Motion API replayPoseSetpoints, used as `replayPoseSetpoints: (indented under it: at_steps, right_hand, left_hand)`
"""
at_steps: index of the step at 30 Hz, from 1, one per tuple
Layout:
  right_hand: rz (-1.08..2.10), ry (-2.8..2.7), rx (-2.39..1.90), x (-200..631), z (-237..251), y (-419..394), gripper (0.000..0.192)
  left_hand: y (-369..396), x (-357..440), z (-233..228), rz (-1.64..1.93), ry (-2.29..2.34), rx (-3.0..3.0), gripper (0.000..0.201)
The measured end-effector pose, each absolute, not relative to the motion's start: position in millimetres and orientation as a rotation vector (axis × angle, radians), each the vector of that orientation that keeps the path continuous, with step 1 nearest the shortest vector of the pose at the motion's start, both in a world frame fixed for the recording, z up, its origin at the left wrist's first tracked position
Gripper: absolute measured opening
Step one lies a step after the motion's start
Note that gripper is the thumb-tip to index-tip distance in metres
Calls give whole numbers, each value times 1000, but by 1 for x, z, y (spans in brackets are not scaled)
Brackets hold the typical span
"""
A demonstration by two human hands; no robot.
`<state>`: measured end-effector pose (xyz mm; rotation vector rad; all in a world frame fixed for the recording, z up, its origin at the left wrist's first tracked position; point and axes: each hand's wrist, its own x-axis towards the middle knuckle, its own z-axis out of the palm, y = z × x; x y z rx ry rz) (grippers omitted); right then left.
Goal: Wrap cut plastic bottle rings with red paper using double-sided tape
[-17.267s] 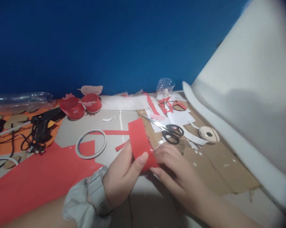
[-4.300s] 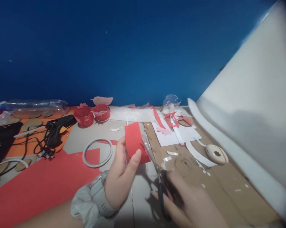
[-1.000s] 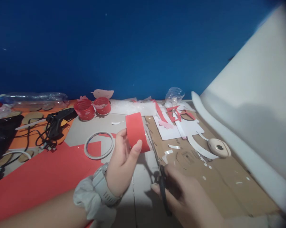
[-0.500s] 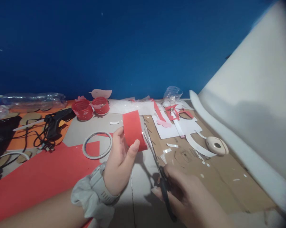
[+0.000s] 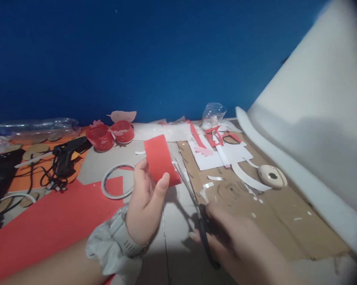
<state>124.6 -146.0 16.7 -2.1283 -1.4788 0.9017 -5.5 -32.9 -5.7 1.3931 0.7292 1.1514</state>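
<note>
My left hand (image 5: 147, 202) grips a piece of red paper (image 5: 160, 158), thumb in front and fingers behind it. The paper stands up above the table, a clear shiny edge showing along its right side. In my right hand (image 5: 225, 237) are scissors (image 5: 203, 231) with black handles. Their blades point up and left, the tips at the right edge of the red paper; whether the blades have paper between them I cannot tell. A roll of tape (image 5: 104, 186) lies just left of my left hand, partly hidden by its fingers.
A large red sheet (image 5: 56, 213) and a black glue gun (image 5: 67, 156) with its cord lie left. Two red cups (image 5: 99, 136) stand behind. On the right, cardboard (image 5: 273, 225) carries white scraps, cut red paper and a cream oval device (image 5: 271, 176). A white roll borders it.
The red paper, my left hand and the scissor tips have shifted slightly left in view. Both hands keep their holds.
</note>
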Motion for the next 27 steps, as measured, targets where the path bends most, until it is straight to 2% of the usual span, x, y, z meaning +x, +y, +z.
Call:
replayPoseSetpoints:
  at_steps: [6,11,17,27]
  right_hand:
    - [781,-1583,-2006,122,13,-152,7]
    - [857,-1616,-1964,125,14,-150,6]
    - [725,-1497,-2203,131,13,-140,22]
    - [609,-1532,-2159,135,13,-137,25]
  left_hand:
    - [-32,-5,-6,1183,697,1423,24]
    - [-32,-4,-6,1186,639,1428,26]
    - [-35,-7,-6,1061,651,1341,29]
    - [-34,-8,-5,962,654,1209,36]
